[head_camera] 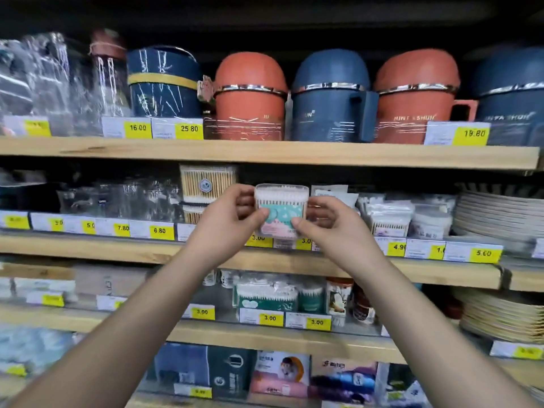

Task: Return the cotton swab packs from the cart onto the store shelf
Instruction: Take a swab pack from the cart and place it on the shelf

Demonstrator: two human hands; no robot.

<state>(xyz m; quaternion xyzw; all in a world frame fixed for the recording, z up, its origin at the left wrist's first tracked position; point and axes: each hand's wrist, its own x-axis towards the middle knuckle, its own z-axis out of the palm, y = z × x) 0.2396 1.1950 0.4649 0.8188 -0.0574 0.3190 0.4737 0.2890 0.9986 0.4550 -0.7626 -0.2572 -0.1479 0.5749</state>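
A clear plastic cotton swab pack with a teal and pink label is held upright in front of the middle wooden shelf. My left hand pinches its left side, thumb on the label. My right hand pinches its right side the same way. Both arms reach up from the bottom of the view. The pack hangs just above the shelf's price tags, next to a box of wooden-stick swabs on its left. The cart is out of view.
Bagged swab packs and stacked plates fill the middle shelf to the right. Clear containers sit to the left. Blue and orange lidded mugs line the top shelf. More swab packs stand on the shelf below.
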